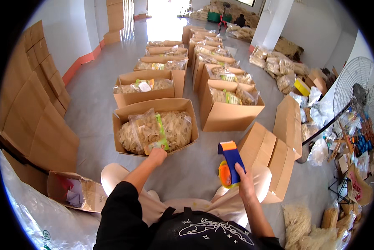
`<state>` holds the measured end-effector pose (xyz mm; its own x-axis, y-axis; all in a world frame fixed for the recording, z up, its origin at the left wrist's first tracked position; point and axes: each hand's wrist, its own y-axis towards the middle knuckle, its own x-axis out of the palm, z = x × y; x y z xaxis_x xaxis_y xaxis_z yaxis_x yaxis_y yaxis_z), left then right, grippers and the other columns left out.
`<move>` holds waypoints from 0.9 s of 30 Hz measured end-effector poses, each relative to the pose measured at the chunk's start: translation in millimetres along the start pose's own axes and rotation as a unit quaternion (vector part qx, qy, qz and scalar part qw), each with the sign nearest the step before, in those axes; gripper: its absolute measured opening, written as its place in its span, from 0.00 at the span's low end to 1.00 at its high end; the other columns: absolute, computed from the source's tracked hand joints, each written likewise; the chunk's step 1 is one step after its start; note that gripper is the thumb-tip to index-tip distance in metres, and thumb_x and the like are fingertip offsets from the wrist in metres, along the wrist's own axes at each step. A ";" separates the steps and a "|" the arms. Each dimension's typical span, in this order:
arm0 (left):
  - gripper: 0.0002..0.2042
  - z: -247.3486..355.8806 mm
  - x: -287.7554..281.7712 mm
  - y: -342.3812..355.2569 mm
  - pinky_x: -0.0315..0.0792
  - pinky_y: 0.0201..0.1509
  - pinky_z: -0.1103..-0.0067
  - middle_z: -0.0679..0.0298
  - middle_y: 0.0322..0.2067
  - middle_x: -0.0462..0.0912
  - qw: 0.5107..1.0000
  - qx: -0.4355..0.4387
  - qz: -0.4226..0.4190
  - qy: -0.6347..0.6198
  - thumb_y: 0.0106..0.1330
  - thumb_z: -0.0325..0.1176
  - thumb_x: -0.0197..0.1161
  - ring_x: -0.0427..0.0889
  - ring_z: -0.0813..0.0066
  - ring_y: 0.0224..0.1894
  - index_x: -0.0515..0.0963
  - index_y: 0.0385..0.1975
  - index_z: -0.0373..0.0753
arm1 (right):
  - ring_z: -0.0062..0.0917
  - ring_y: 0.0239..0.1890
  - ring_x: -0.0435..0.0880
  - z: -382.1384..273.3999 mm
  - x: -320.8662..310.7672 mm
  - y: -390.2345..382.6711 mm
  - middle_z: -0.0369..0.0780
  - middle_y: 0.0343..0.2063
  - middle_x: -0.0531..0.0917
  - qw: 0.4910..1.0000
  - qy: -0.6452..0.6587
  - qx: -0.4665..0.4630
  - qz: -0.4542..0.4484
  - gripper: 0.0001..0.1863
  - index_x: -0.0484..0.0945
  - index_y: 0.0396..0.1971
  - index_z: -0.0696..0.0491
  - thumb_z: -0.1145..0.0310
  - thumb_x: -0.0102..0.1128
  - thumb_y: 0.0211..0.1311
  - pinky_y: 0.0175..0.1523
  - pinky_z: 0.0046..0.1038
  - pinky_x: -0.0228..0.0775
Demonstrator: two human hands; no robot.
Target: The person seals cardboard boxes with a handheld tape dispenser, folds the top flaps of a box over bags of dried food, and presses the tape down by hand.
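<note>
While rows of open cardboard boxes (183,62) run away across a grey warehouse floor (95,96), a person sits or crouches at the near end of them, seen from above. Flattened cartons (32,104) lean along the left wall, and a standing fan (356,89) rises at the right among loose packaging. More folded cartons (274,154) stand just right of the person.

Directly ahead is the nearest open box (155,125), its flaps up, filled with clear bags of pale dried strips (153,131), one carrying a green label. The left hand (157,156) reaches forward to the box's near edge, fingers curled down onto the rim or the front bag; which of the two it grips cannot be told. The right hand (245,183) is raised at the near right, well apart from the box, fingers wrapped firmly around the handle of a blue and orange tape dispenser (230,164).

Judging from this, the bags stand high in the box, so the flaps might not close flat over them and tape could wrinkle or miss the seam. A bulging bag could also be pinched or torn under a flap. Because one hand alone steadies the box, it may slide on the smooth floor when pressed.
</note>
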<state>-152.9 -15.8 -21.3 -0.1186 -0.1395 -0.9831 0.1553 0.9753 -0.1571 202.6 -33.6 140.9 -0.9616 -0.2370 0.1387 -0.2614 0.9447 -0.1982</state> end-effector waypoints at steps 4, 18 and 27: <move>0.06 8.8 -48.4 -53.7 0.75 0.34 0.69 0.57 0.27 0.82 0.997 0.063 -0.044 -0.027 0.45 0.25 0.61 0.82 0.60 0.34 0.80 0.24 0.40 | 0.19 0.19 0.75 0.7 2.8 6.8 0.37 0.19 0.78 0.999 -0.019 -0.031 0.022 0.18 0.77 0.33 0.61 0.58 0.52 0.63 0.28 0.20 0.66; 0.33 -19.3 -65.1 -87.4 0.72 0.48 0.70 0.43 0.39 0.78 0.939 -0.145 -0.099 -0.297 0.51 0.40 0.65 0.77 0.52 0.45 0.63 0.57 0.36 | 0.21 0.19 0.77 33.4 15.2 54.0 0.40 0.19 0.78 0.999 0.002 -0.028 0.017 0.21 0.76 0.33 0.62 0.55 0.55 0.62 0.26 0.22 0.70; 0.49 44.1 -9.5 -35.8 0.59 0.55 0.50 0.42 0.59 0.55 0.926 -0.315 -0.052 -0.202 0.41 0.47 0.72 0.59 0.43 0.59 0.49 0.65 0.48 | 0.19 0.18 0.77 115.7 6.0 66.0 0.37 0.19 0.78 1.000 0.002 -0.005 0.021 0.15 0.76 0.31 0.61 0.61 0.58 0.61 0.26 0.20 0.71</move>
<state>-114.1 -56.9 -10.6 0.2954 -0.1677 -0.9405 -0.4543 0.8414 -0.2927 169.9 1.1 16.5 -0.9712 -0.1971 0.1341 -0.2207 0.9559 -0.1936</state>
